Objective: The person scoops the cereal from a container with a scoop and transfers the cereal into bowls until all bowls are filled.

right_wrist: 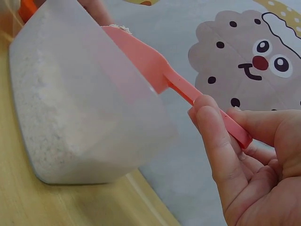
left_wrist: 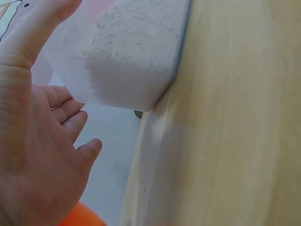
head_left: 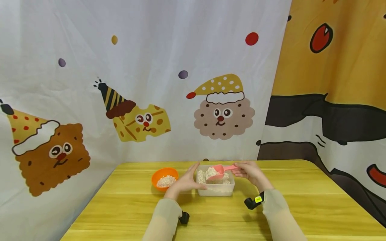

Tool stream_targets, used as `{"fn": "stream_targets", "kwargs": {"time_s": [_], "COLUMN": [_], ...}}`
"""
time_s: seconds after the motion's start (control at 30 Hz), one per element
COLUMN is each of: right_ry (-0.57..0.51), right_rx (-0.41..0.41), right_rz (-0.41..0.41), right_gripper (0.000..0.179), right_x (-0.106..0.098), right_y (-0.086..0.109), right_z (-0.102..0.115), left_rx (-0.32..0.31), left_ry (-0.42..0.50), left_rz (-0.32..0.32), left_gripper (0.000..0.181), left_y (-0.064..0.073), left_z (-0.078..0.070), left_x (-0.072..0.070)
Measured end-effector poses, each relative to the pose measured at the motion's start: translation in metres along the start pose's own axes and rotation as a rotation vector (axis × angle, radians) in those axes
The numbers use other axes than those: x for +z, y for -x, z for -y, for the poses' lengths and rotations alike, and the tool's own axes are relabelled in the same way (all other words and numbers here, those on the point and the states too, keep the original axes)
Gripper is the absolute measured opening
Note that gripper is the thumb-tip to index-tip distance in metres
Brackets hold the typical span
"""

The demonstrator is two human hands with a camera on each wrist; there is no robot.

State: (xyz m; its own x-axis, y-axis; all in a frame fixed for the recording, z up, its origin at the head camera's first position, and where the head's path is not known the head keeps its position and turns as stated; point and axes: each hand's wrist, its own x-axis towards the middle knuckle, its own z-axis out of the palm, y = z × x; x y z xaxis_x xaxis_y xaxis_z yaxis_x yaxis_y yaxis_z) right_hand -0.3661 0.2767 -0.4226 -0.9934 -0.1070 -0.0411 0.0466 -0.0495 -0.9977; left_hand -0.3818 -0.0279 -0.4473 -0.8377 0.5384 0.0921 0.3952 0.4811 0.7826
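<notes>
My right hand (head_left: 249, 172) pinches the handle of a pink scoop (head_left: 218, 170), with the thumb and fingers near the handle's end in the right wrist view. The scoop, heaped with pale oat flakes (head_left: 212, 173), is over a translucent plastic container (head_left: 216, 191). More flakes fill much of the container, which stands on the table. My left hand (head_left: 187, 180) holds the container's left end, thumb along the front wall and fingers toward the back corner. An orange bowl (head_left: 156, 177) with flakes in it sits just left of that hand.
The yellow wood-grain table (head_left: 126, 201) ends at a hanging cloth (head_left: 150, 50) printed with cartoon food. Black cameras are strapped to both wrists, the right one (head_left: 253, 202) with a small yellow display.
</notes>
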Motion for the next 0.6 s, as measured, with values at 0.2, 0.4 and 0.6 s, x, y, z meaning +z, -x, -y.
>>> {"fn": "stream_targets", "kwargs": {"time_s": [0.2, 0.4, 0.6], "right_ry": [-0.019, -0.025, -0.03], "right_rx": [-0.001, -0.001, -0.021], "right_rz": [-0.005, -0.005, 0.01], "right_gripper": [0.042, 0.043, 0.04], "right_x": [0.001, -0.002, -0.003], "right_y": [0.002, 0.002, 0.004], "right_z": [0.002, 0.002, 0.004], "left_rx": [0.011, 0.042, 0.061], "left_ry": [-0.037, -0.073, -0.094], "left_rz": [-0.013, -0.032, -0.061], "left_gripper": [0.115, 0.111, 0.112], "left_y": [0.002, 0.006, 0.015], "left_z": [-0.005, -0.015, -0.02], "left_x": [-0.006, -0.024, -0.051]}}
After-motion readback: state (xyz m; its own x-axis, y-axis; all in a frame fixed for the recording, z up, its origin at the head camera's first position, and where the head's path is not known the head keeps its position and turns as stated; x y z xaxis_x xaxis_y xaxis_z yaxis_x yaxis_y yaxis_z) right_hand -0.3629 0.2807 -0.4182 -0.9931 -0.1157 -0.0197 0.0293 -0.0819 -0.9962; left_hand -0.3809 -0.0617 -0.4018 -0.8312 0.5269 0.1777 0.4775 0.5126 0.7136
